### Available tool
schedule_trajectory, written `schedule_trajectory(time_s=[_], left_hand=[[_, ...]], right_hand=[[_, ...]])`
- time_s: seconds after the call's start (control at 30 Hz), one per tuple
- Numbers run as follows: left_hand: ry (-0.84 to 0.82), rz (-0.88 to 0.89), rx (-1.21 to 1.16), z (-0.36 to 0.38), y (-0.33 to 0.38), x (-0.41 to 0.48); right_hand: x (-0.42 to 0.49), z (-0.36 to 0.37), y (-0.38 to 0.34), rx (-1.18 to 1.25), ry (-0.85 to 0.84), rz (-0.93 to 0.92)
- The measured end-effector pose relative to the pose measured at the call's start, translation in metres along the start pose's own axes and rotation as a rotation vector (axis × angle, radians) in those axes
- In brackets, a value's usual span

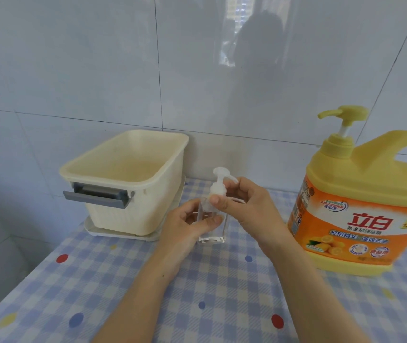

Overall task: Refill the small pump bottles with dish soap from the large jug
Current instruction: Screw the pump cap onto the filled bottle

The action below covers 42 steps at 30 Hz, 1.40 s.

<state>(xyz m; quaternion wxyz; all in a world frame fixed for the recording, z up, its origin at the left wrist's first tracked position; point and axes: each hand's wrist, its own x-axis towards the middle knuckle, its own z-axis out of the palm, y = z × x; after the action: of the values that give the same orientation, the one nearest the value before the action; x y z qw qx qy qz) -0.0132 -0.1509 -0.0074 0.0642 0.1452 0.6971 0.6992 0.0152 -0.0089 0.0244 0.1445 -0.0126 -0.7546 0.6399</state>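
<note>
A small clear pump bottle (pixel 216 231) with a white pump head (pixel 219 180) stands upright on the checked tablecloth at the middle of the view. My left hand (pixel 187 222) grips its clear body from the left. My right hand (pixel 244 204) pinches the white pump collar, thumb in front and fingers behind. The large yellow dish soap jug (pixel 360 209), with an orange label and a yellow pump on top, stands to the right, apart from both hands.
A cream plastic basket (pixel 128 181) with a grey handle sits on a white tray (pixel 123 233) at the left, against the tiled wall (pixel 98 70). The blue checked tablecloth (pixel 210 293) covers the surface; its left edge drops off.
</note>
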Motion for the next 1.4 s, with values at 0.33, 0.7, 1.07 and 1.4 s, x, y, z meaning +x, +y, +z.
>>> schedule_trajectory(time_s=[0.33, 0.7, 1.07, 1.4], left_hand=[[-0.019, 0.054, 0.012, 0.000, -0.001, -0.001], [0.014, 0.028, -0.005, 0.001, 0.001, -0.001], [-0.015, 0.045, 0.040, 0.002, -0.001, -0.001], [0.003, 0.040, 0.024, 0.002, -0.001, -0.001]], right_hand=[[-0.005, 0.010, 0.004, 0.071, -0.023, -0.007], [-0.001, 0.002, 0.002, 0.140, -0.066, 0.031], [0.001, 0.004, 0.008, 0.053, 0.080, 0.014], [-0.001, 0.004, 0.004, 0.265, -0.070, 0.086]])
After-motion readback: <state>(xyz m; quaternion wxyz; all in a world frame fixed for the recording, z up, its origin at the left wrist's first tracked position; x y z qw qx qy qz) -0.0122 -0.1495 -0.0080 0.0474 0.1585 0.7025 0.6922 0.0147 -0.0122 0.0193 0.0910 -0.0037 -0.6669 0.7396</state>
